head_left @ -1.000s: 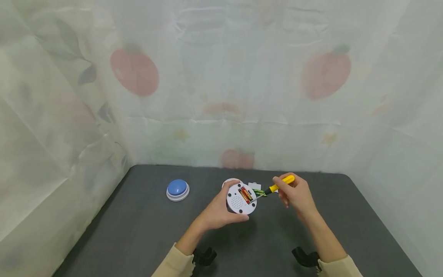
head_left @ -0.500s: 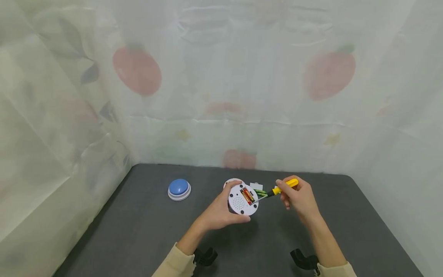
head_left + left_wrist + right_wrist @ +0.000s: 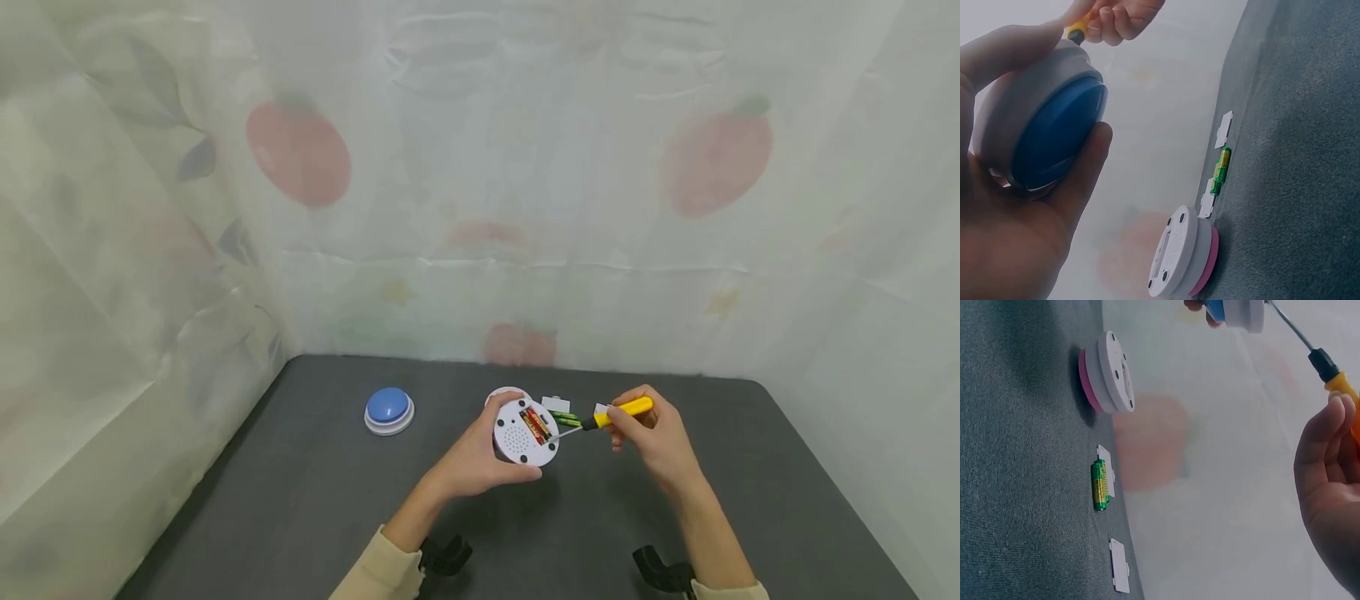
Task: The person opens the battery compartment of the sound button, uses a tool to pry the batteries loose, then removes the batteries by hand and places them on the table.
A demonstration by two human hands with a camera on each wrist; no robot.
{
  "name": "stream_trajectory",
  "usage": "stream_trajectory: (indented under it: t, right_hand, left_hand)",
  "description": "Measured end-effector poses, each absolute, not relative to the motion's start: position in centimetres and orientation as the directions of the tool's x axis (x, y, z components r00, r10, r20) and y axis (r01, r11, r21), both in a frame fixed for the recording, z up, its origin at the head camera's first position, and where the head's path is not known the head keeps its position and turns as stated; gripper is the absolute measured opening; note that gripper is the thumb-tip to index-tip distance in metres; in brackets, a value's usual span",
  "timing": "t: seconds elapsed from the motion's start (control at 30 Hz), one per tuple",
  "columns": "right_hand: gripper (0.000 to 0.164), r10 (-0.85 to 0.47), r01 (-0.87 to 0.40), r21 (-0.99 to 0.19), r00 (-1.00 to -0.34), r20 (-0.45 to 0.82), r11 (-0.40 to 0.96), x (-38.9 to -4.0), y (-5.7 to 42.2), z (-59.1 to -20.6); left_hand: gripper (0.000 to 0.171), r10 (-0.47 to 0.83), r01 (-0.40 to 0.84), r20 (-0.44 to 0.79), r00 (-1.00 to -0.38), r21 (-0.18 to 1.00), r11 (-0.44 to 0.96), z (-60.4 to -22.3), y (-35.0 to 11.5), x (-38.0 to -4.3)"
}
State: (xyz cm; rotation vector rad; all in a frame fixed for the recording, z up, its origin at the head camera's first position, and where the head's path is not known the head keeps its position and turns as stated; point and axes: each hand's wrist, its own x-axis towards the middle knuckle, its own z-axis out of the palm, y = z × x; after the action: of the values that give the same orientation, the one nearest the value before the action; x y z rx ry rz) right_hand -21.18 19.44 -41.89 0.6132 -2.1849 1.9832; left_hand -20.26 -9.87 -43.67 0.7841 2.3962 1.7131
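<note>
My left hand [image 3: 480, 457] grips a round white push-button device [image 3: 513, 440] by its rim, above the table. Its underside, with dark feet and a dotted speaker patch, faces me; the blue dome [image 3: 1063, 134] shows from below in the left wrist view. Two red batteries [image 3: 535, 423] sit in its uncovered compartment. My right hand [image 3: 660, 442] pinches a yellow-handled screwdriver [image 3: 636, 407]. The metal shaft [image 3: 1291, 326] points left, its tip at the compartment's lower right edge. Whether the tip touches a battery is too small to tell.
Behind the held device lies an upturned white button with a pink base [image 3: 1088, 387]. Green batteries [image 3: 566, 418] and a white cover [image 3: 556, 404] lie beside it; another cover [image 3: 1120, 565] is farther right. A blue button [image 3: 387, 406] stands at left on the dark table [image 3: 315, 500].
My right hand and the screwdriver's handle have moved slightly right and down, so the screwdriver lies flatter. Its tip stays at the compartment edge. The left hand holds the device nearly still.
</note>
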Motion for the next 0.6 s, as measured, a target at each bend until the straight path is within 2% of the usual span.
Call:
stream_trajectory:
  t: [0.3,0.6]
  right_hand:
    - [0.016,-0.197,-0.428,-0.903,-0.882,0.429,-0.048,-21.24,19.42,-42.22]
    - [0.012,-0.245,-0.418,-0.875,-0.846,0.473,-0.244,-21.29,19.38,-42.34]
  left_hand:
    - [0.098,0.446,0.317,0.197,-0.873,0.925,0.211,-43.72,-10.17,-20.52]
    - [0.098,0.458,0.302,0.191,-0.868,0.936,0.181,-43.92,-10.31,-20.56]
